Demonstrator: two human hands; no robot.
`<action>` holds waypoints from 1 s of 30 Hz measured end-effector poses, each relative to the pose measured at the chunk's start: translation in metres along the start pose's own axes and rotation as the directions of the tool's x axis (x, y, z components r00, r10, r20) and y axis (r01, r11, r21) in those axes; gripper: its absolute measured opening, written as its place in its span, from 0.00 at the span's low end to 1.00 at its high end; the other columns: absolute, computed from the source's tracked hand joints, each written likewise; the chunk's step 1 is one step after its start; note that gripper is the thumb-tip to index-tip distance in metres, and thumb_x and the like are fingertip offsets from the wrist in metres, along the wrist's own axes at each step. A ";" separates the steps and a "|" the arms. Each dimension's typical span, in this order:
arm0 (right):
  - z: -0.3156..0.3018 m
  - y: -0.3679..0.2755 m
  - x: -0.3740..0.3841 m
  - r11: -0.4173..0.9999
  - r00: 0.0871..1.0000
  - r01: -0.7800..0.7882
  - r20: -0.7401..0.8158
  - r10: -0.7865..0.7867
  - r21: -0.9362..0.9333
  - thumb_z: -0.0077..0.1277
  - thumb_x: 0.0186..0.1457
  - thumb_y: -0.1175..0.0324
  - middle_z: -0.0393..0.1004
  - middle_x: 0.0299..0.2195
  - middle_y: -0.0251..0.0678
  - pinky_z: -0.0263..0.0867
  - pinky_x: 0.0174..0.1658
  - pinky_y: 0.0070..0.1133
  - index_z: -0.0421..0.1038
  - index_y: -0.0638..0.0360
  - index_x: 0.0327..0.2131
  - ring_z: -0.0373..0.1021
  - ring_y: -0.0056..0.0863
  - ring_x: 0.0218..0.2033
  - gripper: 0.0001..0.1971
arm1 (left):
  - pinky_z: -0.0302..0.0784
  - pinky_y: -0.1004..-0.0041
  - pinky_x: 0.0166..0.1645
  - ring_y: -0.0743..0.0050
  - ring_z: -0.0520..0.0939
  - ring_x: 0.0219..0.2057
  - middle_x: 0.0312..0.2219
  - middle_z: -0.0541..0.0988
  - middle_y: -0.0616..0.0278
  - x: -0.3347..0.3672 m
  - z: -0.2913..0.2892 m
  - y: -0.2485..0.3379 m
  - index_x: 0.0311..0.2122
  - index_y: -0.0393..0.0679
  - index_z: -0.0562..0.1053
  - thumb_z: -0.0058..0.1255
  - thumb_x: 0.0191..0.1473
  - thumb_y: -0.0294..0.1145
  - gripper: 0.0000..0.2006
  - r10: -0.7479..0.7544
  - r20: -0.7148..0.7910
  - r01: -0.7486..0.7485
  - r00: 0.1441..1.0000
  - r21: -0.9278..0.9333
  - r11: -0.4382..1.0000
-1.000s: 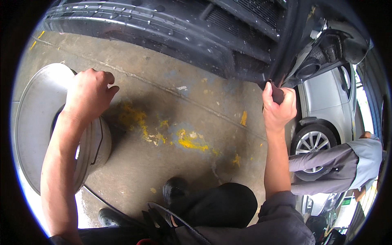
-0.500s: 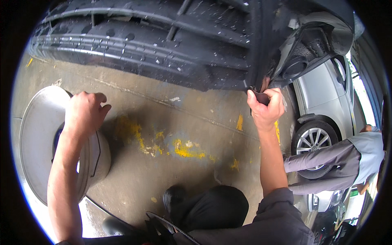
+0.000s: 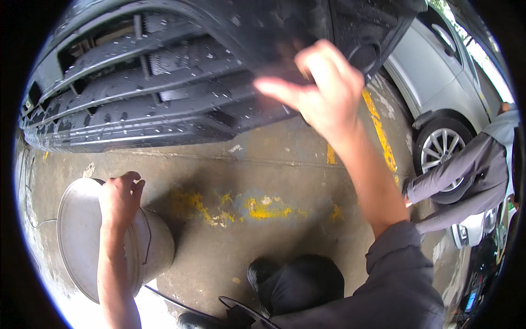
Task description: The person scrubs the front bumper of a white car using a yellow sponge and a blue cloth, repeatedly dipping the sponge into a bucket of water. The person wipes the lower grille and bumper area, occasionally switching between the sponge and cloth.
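Note:
My right hand [image 3: 326,90] is raised at the black car bumper [image 3: 246,107], by its right end below the grille. Motion blurs it; its fingers are curled and its thumb stretches out to the left. A faint brownish patch shows by the fingertips, but I cannot make out what it is. My left hand [image 3: 118,203] hovers at the edge of a pale grey bucket [image 3: 76,236] with a wire handle. Its fingers are loosely bent, thumb slightly apart, and I see nothing in them. Light specks and wet-looking drops dot the bumper slats.
To the right stands a silver car [image 3: 438,71] with a spoked wheel [image 3: 442,148]. A person in grey trousers [image 3: 466,170] is beside it. Worn yellow paint marks the concrete floor [image 3: 285,175]. A dark cord [image 3: 170,298] runs near my knee [image 3: 304,279].
My right hand has moved up and left over the bumper from its lower right corner, where it gripped a dark brown piece. The view has shifted, and my left hand stays by the bucket.

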State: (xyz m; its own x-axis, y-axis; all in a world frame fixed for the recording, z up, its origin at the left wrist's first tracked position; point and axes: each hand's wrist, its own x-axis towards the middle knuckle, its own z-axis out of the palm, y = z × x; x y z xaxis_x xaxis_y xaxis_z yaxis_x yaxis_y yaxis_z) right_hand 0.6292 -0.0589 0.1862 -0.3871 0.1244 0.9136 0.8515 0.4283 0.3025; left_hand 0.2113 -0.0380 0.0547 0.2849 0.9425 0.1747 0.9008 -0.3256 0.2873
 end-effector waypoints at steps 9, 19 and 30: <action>-0.035 0.013 -0.060 0.997 0.976 -0.081 0.202 0.076 0.019 0.81 0.38 0.56 0.75 0.24 0.36 0.73 0.30 0.22 0.66 0.59 0.22 0.78 0.29 0.27 0.28 | 0.83 0.60 0.38 0.52 0.88 0.30 0.27 0.86 0.54 0.001 0.010 0.009 0.39 0.45 0.83 0.63 0.56 0.32 0.06 0.037 -0.020 -0.038 0.999 -0.029 0.999; -0.020 0.033 -0.082 0.998 0.996 -0.005 0.088 0.010 -0.057 0.74 0.42 0.40 0.76 0.25 0.27 0.73 0.23 0.23 0.73 0.52 0.26 0.74 0.26 0.19 0.27 | 0.83 0.61 0.38 0.53 0.88 0.29 0.25 0.86 0.55 -0.002 0.002 0.006 0.40 0.44 0.82 0.62 0.57 0.31 0.07 0.069 -0.055 -0.073 0.996 -0.067 0.995; -0.022 0.032 -0.080 0.995 0.994 0.080 0.084 -0.075 -0.053 0.74 0.46 0.43 0.69 0.21 0.31 0.66 0.20 0.25 0.68 0.52 0.24 0.71 0.29 0.17 0.28 | 0.82 0.63 0.35 0.56 0.89 0.28 0.28 0.86 0.49 -0.006 -0.009 0.037 0.42 0.42 0.82 0.61 0.59 0.28 0.07 0.124 -0.145 -0.145 0.982 -0.143 0.979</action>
State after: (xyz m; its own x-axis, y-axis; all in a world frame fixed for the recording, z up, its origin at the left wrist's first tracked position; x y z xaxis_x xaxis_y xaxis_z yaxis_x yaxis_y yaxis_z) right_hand 0.6950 -0.0752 0.1284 -0.4783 0.1669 0.8622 0.8356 0.3885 0.3883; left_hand 0.2400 -0.0568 0.0731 0.3437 0.8738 0.3439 0.7940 -0.4660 0.3904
